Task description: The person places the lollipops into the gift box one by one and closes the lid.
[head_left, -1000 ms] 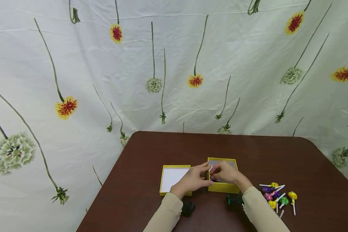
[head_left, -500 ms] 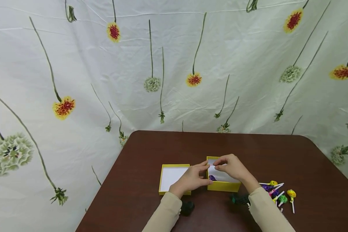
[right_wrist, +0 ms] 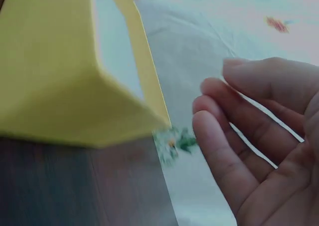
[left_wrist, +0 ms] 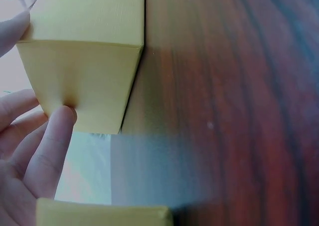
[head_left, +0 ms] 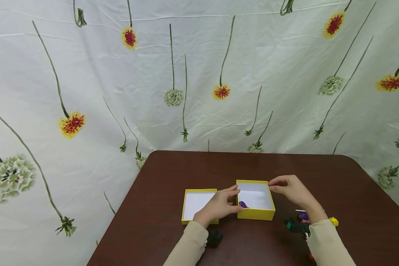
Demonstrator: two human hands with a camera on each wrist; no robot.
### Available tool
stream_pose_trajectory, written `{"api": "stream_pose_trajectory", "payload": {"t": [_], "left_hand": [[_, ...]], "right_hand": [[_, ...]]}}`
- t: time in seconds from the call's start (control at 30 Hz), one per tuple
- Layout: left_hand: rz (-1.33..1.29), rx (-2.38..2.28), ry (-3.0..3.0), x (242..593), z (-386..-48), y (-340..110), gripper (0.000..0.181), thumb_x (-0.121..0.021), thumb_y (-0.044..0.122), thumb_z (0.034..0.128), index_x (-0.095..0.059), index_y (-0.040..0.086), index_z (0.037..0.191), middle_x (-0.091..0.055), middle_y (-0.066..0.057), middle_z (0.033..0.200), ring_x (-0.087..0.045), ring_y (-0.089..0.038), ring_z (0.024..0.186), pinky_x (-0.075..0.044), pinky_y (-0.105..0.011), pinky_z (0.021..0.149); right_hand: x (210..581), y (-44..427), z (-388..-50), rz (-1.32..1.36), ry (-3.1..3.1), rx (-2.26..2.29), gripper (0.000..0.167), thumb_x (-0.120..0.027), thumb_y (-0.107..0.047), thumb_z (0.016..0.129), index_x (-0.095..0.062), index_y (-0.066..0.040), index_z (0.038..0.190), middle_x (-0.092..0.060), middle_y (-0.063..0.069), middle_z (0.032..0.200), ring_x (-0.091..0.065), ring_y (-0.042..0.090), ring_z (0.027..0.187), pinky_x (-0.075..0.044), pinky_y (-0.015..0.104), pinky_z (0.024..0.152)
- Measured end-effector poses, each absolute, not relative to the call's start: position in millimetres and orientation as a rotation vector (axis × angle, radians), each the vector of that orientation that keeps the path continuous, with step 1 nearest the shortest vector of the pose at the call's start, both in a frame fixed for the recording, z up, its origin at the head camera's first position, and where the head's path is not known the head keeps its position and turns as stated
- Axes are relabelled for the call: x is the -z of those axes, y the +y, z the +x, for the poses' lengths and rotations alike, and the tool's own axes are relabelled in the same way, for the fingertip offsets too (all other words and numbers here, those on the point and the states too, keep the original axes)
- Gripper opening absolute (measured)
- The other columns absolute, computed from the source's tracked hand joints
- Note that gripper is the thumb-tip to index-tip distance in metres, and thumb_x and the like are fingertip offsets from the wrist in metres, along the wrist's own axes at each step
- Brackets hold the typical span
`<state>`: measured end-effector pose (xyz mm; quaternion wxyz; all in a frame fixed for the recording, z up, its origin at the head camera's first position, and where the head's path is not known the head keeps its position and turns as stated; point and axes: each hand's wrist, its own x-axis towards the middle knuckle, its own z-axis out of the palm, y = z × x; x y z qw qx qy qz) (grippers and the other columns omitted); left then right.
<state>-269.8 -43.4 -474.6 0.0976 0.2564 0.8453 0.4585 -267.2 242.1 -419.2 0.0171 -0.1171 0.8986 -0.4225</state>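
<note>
A yellow box (head_left: 256, 214) with a white inside stands on the table, its top uncovered. One purple-wrapped lollipop (head_left: 242, 204) lies in its near left corner. My left hand (head_left: 218, 206) rests against the box's left side, its fingers spread; the left wrist view has a fingertip (left_wrist: 62, 117) pressing the yellow side wall. Just off the box's far right corner is my right hand (head_left: 294, 192). In the right wrist view that hand (right_wrist: 264, 131) holds nothing, its fingers loosely bent, a gap between them and the box (right_wrist: 60, 76).
Left of the box lies a shallow yellow lid (head_left: 199, 205), white inside. Several wrapped lollipops (head_left: 303, 215) lie at the right, largely hidden behind my right arm. The brown table (head_left: 193, 166) ends at a flower-patterned white cloth (head_left: 199, 122).
My right hand has come up out of the box and moved right, past its edge. The purple lollipop now shows inside the box. My left hand has stayed at the box.
</note>
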Motion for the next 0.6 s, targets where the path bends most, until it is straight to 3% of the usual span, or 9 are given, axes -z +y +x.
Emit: {"api": "stream_pose_trajectory", "payload": {"t": [0.6], "left_hand": [[0.751,-1.375,2.487,474.1,-267.9,-45.8,0.069,-0.078,0.028,0.0884,-0.050,0.007,0.148,-0.034,-0.001,0.163,-0.060,-0.025,0.129,-0.058,-0.029,0.094]], "right_hand": [[442.7,274.9,-258.6,-0.171,2.889,1.124,0.022,-0.065,-0.009,0.095,-0.071,0.003,0.112,-0.070,0.022,0.112,-0.067,0.033,0.098,-0.059,0.052,0.084]]}}
